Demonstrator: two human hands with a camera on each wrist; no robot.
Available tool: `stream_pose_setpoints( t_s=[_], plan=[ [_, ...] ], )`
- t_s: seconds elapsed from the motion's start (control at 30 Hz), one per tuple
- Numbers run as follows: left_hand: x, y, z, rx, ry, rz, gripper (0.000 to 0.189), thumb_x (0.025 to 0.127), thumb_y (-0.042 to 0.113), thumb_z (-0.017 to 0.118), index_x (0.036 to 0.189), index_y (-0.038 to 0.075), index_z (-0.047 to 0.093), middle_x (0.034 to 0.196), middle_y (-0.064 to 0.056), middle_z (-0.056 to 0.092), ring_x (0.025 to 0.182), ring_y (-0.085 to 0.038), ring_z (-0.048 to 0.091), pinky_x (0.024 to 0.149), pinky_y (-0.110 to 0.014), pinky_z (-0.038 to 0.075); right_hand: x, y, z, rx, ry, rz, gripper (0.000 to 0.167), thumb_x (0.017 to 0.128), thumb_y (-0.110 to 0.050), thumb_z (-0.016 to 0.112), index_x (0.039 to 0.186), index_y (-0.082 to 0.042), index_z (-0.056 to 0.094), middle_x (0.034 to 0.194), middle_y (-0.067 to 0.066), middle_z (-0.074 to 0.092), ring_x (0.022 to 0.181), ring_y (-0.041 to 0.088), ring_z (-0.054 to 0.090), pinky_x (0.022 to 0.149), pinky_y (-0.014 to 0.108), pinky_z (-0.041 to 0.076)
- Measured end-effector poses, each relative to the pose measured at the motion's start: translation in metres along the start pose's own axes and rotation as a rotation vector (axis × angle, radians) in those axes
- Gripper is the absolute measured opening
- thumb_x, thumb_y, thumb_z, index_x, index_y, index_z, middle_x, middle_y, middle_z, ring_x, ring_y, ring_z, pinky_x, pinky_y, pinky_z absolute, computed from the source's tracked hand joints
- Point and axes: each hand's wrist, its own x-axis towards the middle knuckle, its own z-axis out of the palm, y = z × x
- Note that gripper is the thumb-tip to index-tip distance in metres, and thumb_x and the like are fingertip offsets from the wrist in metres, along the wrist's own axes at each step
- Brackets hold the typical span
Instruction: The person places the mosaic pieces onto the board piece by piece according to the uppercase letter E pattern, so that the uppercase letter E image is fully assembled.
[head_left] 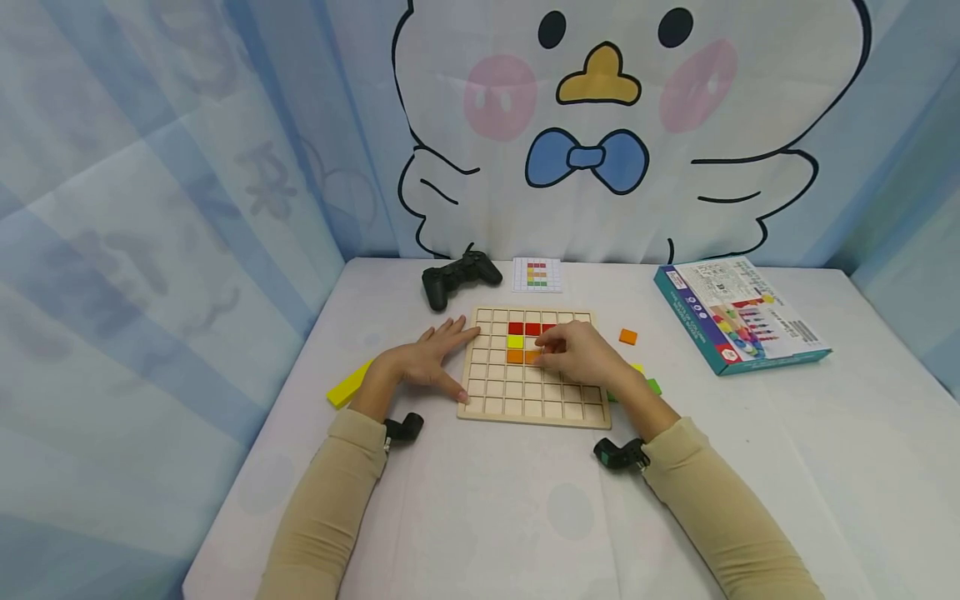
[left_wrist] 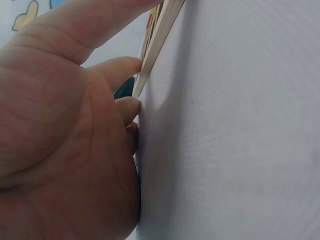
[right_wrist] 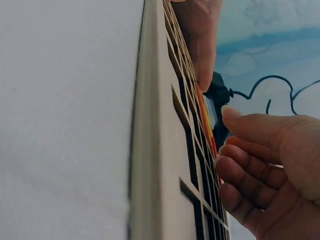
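Note:
A wooden grid board (head_left: pixel 498 408) lies on the table. My left hand (head_left: pixel 431 358) is spread at its left side, with thumb and a fingertip at the edge; the left wrist view shows the board's side (left_wrist: pixel 157 47) by the fingers. My right hand (head_left: pixel 581 354) is over the middle of the grid, fingers curled and thumb apart from them in the right wrist view; I cannot tell whether a tile is between them. Beside its fingertips are a yellow tile (head_left: pixel 515 342), orange tiles (head_left: pixel 514 357) and a row of red tiles (head_left: pixel 532 329), partly hidden by the hand.
Behind the board lie a black game controller (head_left: pixel 457 277) and a pattern card (head_left: pixel 537 275). A loose orange tile (head_left: pixel 627 337) and green tiles (head_left: pixel 654 386) are right of it. Further right is a teal box (head_left: pixel 750 312); a yellow bar (head_left: pixel 347 385) lies behind the left wrist.

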Motion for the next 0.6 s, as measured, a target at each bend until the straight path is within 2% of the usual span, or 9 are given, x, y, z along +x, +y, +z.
stream_pose_setpoints(
  t_s=[0.23, 0.6],
  plan=[
    [0.000, -0.001, 0.000, -0.003, -0.007, 0.009, 0.125, 0.073, 0.054, 0.090, 0.169, 0.029, 0.013, 0.176, -0.004, -0.012, 0.163, -0.022, -0.016, 0.131, -0.050, -0.010, -0.005, -0.006, -0.015, 0.054, 0.072, 0.006, 0.034, 0.095, -0.024, 0.077, 0.123, -0.004, 0.074, 0.095, 0.007, 0.067, 0.086, 0.024, 0.057, 0.074, 0.030, 0.048],
    [0.001, -0.001, 0.001, -0.007, -0.001, -0.001, 0.124, 0.073, 0.055, 0.090, 0.169, 0.031, 0.014, 0.176, -0.002, -0.011, 0.163, -0.022, -0.016, 0.131, -0.052, -0.009, -0.011, 0.001, -0.037, 0.014, 0.174, -0.010, 0.038, 0.098, -0.021, 0.074, 0.130, -0.002, 0.070, 0.096, 0.009, 0.068, 0.087, 0.025, 0.057, 0.073, 0.029, 0.049]
  ],
)
